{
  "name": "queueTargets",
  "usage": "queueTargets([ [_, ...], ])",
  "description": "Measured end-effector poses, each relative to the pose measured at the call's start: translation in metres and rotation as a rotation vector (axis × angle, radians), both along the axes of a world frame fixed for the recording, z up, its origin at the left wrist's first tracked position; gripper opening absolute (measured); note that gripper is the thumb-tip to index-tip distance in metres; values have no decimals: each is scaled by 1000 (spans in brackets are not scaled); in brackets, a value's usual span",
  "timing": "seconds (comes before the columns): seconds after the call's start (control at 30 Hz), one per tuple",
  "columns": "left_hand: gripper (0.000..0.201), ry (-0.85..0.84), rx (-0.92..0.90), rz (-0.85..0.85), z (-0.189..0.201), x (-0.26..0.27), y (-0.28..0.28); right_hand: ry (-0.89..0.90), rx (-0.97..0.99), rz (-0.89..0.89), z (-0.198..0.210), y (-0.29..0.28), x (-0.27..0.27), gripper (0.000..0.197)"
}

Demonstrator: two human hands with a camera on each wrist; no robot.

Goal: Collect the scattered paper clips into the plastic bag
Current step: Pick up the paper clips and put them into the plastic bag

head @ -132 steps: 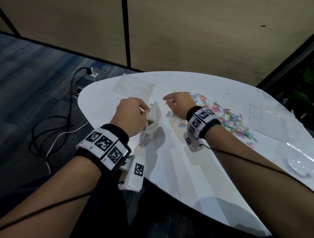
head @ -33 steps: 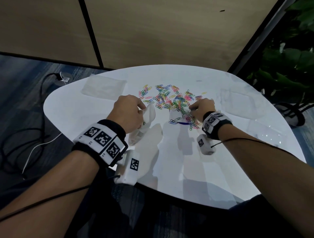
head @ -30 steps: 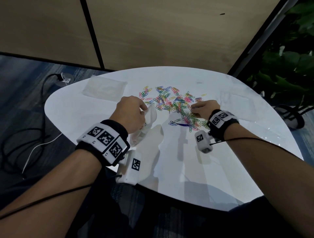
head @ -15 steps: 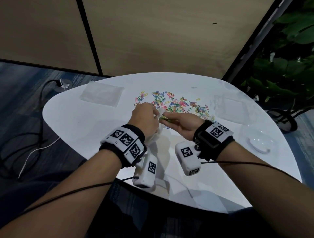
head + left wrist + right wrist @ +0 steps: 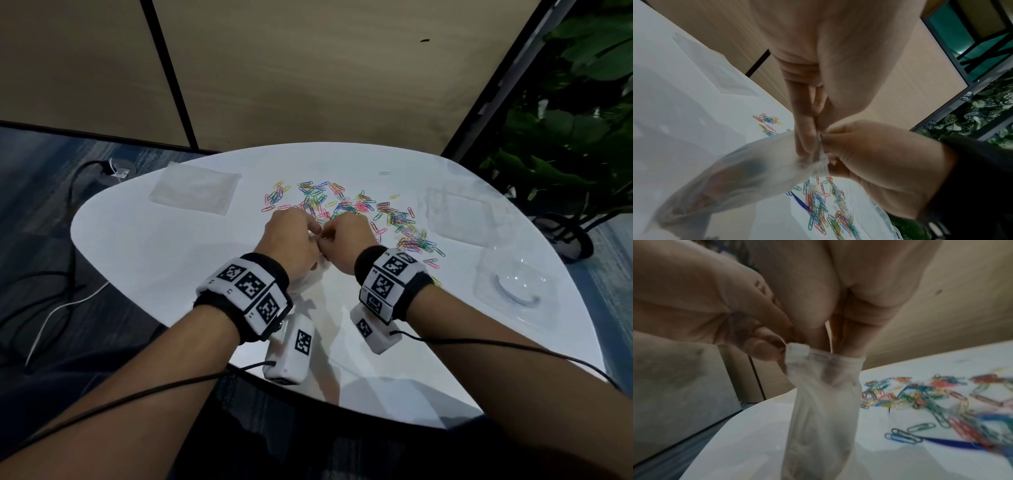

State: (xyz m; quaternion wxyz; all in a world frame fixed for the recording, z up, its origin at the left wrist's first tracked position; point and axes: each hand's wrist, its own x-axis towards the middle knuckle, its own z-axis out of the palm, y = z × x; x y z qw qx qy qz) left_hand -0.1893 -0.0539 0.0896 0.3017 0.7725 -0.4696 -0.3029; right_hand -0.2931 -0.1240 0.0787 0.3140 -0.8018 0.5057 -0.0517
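Observation:
A small translucent plastic bag (image 5: 822,402) hangs upright between my hands, its bottom near the white table (image 5: 171,257). My left hand (image 5: 315,235) pinches the bag's rim, as the left wrist view (image 5: 807,142) shows. The bunched fingers of my right hand (image 5: 836,353) reach down into the bag's mouth, with something orange between them. Coloured shapes show dimly through the bag (image 5: 735,170). A spread of coloured paper clips (image 5: 359,209) lies on the table just beyond and to the right of my hands.
A flat clear bag (image 5: 195,186) lies at the table's far left. Another clear bag (image 5: 459,219) and a clear plastic lid (image 5: 513,287) lie at the right. A plant (image 5: 565,137) stands beyond the right edge. Cables (image 5: 51,291) run over the floor at the left.
My right hand came back from the heap with clips to the bag. Its fingers now reach into the mouth. My left hand has kept hold of the bag.

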Motion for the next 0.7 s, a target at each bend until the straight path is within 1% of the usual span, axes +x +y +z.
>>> queueTargets([
  [0.07, 21, -1, -5, 7, 1, 1, 0, 51, 24, 98, 5, 0, -3, 31],
  [0.13, 20, 20, -1, 22, 3, 3, 0, 16, 102, 156, 11, -3, -9, 26],
  [0.17, 20, 19, 2, 27, 4, 4, -1, -68, 141, 139, 14, -7, -14, 23],
  [0.2, 22, 10, 5, 29, 4, 6, -1, -192, 197, 77, 17, -12, -23, 21],
  [0.23, 23, 0, 10, 28, 4, 7, -1, -331, 260, -16, 19, -18, -35, 20],
  [0.27, 24, -2, 16, 26, 4, 8, -1, -408, 282, -106, 17, -25, -49, 17],
  [0.3, 25, 0, 23, 23, 5, 9, 0, -386, 258, -182, 11, -35, -66, 16],
  [0.33, 25, -1, 30, 18, 5, 10, 0, -246, 212, -233, 2, -46, -87, 21],
  [0.37, 24, -5, 34, 13, 6, 10, 1, -16, 180, -253, -9, -55, -109, 35],
  [0.4, 24, -12, 37, 7, 6, 10, 2, 236, 166, -253, -22, -62, -130, 55],
  [0.43, 23, -15, 38, 0, 8, 11, 3, 438, 172, -251, -36, -65, -149, 75],
  [0.47, 22, -14, 38, -4, 8, 11, 4, 556, 184, -251, -49, -66, -165, 91],
  [0.5, 22, -11, 38, -3, 8, 12, 5, 590, 191, -256, -60, -64, -177, 100],
  [0.57, 23, 1, 42, 12, 8, 15, 7, 516, 166, -278, -74, -63, -184, 103],
  [0.7, 25, 16, 37, 50, 6, 24, 11, 316, 112, -247, -82, -65, -156, 88],
])
